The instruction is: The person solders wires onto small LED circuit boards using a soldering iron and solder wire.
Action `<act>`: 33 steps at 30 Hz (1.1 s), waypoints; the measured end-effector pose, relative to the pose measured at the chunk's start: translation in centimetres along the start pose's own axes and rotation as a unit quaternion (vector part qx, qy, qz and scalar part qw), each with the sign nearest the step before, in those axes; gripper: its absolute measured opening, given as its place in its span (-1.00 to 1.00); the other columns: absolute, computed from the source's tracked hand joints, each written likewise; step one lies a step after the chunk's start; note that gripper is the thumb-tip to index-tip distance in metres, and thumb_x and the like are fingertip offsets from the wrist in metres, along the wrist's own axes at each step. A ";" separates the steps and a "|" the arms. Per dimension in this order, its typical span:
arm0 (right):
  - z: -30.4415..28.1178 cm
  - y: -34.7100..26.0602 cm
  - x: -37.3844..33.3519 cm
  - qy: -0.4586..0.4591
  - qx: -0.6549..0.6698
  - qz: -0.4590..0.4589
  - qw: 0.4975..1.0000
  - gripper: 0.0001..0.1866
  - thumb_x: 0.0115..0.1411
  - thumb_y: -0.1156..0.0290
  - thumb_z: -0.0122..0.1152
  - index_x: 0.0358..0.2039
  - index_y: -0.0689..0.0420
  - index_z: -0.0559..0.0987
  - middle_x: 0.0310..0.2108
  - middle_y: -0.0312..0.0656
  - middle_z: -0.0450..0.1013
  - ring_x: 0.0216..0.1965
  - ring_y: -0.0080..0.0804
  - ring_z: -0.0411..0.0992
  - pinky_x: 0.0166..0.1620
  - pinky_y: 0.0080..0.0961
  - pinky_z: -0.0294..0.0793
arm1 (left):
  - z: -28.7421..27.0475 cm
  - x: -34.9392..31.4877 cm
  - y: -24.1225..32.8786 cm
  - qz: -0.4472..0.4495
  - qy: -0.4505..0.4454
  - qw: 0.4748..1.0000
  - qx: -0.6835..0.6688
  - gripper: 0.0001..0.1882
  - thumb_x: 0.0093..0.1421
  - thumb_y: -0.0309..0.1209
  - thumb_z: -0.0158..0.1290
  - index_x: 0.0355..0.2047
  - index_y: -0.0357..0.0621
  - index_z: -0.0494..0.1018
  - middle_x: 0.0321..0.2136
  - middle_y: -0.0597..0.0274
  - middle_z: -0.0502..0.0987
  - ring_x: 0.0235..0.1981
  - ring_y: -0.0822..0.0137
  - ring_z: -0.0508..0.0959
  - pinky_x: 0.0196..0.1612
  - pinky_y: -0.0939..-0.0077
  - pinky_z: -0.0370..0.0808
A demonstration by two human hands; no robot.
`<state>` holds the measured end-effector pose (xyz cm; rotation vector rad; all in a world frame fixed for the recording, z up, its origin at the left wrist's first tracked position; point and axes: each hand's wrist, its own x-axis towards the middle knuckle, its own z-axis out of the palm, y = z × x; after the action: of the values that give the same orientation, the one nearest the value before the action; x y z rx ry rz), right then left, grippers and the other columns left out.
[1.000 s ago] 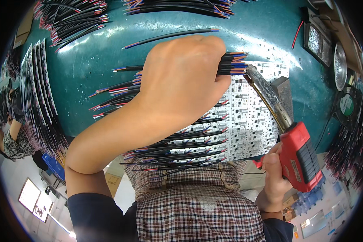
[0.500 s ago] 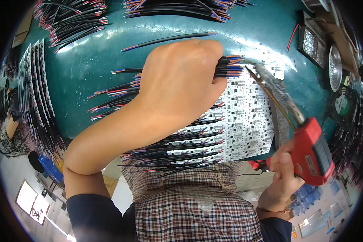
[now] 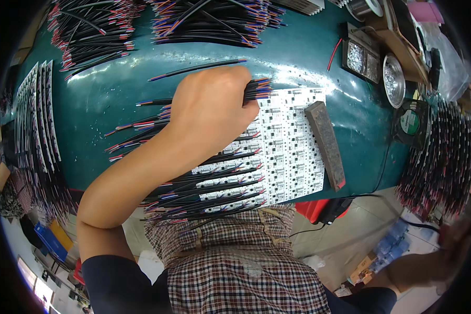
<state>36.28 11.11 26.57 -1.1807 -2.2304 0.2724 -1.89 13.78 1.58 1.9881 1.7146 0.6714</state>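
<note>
My left hand (image 3: 212, 102) is closed round a bundle of black cables (image 3: 257, 90) above the white circuit board panel (image 3: 293, 149). Their blue, orange and brown wire ends stick out past my thumb. More black cables (image 3: 230, 191) lie in rows across the panel's left part, their inner ends on it. My right hand (image 3: 455, 243) is far out at the right rim, dark and smeared by motion. Its fingers and anything in them cannot be made out. A black cord (image 3: 387, 201) runs from the table edge toward it.
A grey metal bar (image 3: 325, 146) lies on the panel's right side. Cable piles (image 3: 209, 23) lie at the back; wired boards stand at the left (image 3: 36, 120) and right (image 3: 439, 157). A metal bowl (image 3: 393, 81), a fan (image 3: 411, 124) and a red-black object (image 3: 324, 210) are at the right.
My right hand has swung from the panel's right side out to the right rim; the red soldering gun it held no longer shows clearly. My left hand still grips the cables. The view has shifted.
</note>
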 end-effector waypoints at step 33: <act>23.3 -4.0 -6.7 0.021 0.418 0.520 0.744 -0.73 0.25 0.37 0.20 -0.21 0.31 0.42 -0.66 -0.23 0.29 -0.81 -0.70 0.04 -0.71 -0.63 0.16 | -0.1 0.3 0.6 0.034 0.004 0.999 -0.018 -0.81 -0.01 -0.42 0.26 -0.51 -0.25 0.47 -0.63 0.04 0.50 -0.62 0.09 0.54 -0.51 0.29 0.45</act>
<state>22.68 5.48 6.92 -1.6547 -0.8833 1.4671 -1.44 14.02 2.06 2.0298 1.6335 0.7287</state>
